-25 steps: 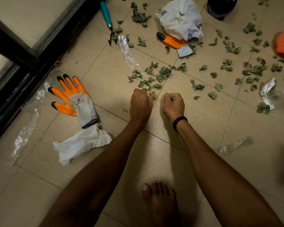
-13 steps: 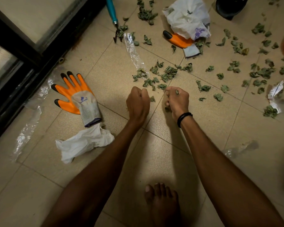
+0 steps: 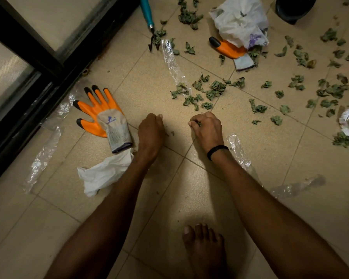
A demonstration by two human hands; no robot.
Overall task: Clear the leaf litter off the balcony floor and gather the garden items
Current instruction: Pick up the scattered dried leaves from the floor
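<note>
Dried green leaves [image 3: 208, 91] lie scattered over the tiled floor, thicker toward the right [image 3: 334, 89]. My left hand [image 3: 151, 131] is curled into a fist just above the floor, with small leaf crumbs beside its fingers. My right hand [image 3: 207, 127] is curled too, and green leaf bits show between its fingers. An orange and grey garden glove [image 3: 101, 115] lies palm up to the left of my left hand. A second orange glove [image 3: 228, 49] sits partly under a white bag [image 3: 240, 21]. A teal-handled hand rake [image 3: 147, 13] lies at the top.
Crumpled white paper [image 3: 105, 174] lies under my left forearm. Clear plastic strips [image 3: 173, 61] [image 3: 238, 152] [image 3: 42, 158] are strewn about. A black door frame [image 3: 28, 77] runs along the left. A dark object [image 3: 292, 9] sits top right, and my bare foot [image 3: 206, 248] below.
Both hands drew back from the leaf pile toward me and apart. My left hand's fingers, flat among the leaves before, closed into a fist.
</note>
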